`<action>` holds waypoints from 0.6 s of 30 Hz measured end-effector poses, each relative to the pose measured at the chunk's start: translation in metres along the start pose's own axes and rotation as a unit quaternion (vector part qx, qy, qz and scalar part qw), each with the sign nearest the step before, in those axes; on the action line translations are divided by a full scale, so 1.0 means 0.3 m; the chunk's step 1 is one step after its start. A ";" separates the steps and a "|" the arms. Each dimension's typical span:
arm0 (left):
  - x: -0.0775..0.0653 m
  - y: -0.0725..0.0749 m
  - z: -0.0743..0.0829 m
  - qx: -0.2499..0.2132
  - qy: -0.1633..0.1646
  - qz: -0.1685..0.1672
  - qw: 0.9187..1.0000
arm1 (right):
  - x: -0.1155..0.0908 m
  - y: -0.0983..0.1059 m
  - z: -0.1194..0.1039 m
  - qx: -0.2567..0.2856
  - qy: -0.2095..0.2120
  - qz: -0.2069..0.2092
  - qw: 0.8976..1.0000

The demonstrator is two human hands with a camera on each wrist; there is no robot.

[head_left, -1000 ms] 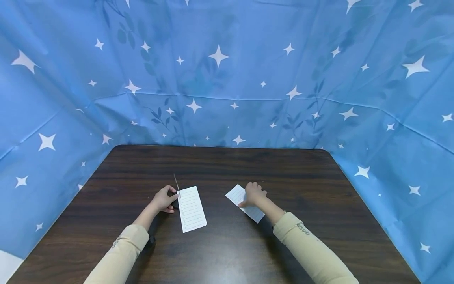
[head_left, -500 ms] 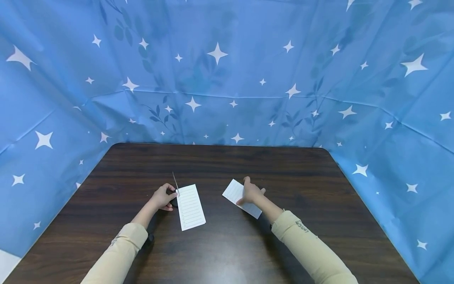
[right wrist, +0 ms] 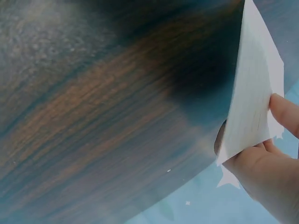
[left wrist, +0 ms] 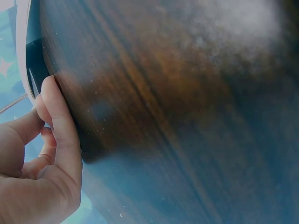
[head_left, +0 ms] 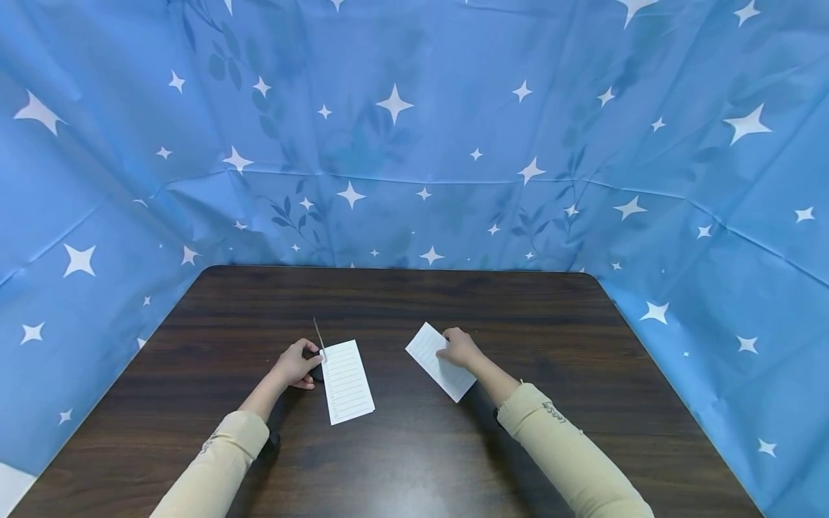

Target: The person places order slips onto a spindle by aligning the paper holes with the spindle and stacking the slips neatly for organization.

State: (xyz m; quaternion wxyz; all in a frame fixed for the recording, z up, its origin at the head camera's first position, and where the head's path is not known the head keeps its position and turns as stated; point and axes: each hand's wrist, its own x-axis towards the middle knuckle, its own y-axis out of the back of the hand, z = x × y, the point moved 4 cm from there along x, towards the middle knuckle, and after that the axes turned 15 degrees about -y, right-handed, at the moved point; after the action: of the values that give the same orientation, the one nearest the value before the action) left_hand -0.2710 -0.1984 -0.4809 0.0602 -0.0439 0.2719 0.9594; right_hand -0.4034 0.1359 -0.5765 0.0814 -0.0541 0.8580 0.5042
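Observation:
In the head view my left hand [head_left: 296,365] holds white lined notepaper [head_left: 347,382] by its upper left edge, thumb toward the sheet. Small circles run down its left side, and a second edge shows at the lower right corner. A thin grey metallic strip [head_left: 319,337] rises from the top left corner. Beside it a black piece [left wrist: 38,65] sits at my fingertips, mostly hidden; I cannot tell its kind. My right hand [head_left: 461,350] pinches a second white lined sheet [head_left: 430,348] by its right edge. In the right wrist view that sheet [right wrist: 252,84] stands tilted, slightly bent, above the table.
Both hands work over a dark wood-grain table [head_left: 401,302] with rounded far corners. A blue curtain [head_left: 414,144] with white stars hangs behind and along the sides. Tiny white specks [right wrist: 169,171] lie on the tabletop.
My right fingers, spread over the second sheet half a second ago, have drawn together on its edge. That sheet now faces the head camera more. The left hand and its notepaper stay nearly still.

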 end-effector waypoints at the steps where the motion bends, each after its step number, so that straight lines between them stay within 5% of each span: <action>1: 0.000 0.000 -0.001 0.000 0.000 0.001 1.000 | 0.046 -0.034 0.026 -0.004 0.005 0.005 1.000; 6: 0.000 0.003 -0.008 0.001 0.002 0.002 1.000 | 0.152 -0.119 0.085 0.001 0.031 0.009 0.999; 11: 0.004 0.004 -0.005 0.001 0.000 0.001 1.000 | -0.018 -0.003 -0.028 0.032 0.031 -0.012 0.999; 18: 0.005 0.001 -0.001 0.001 -0.004 -0.004 1.000 | 0.237 -0.197 0.119 0.057 -0.004 -0.027 0.998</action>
State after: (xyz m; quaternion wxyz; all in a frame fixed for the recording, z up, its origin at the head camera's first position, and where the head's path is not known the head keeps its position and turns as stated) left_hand -0.2725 -0.1986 -0.4811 0.0648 -0.0410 0.2721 0.9592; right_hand -0.4597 0.1376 -0.6581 0.1012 -0.0707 0.8832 0.4524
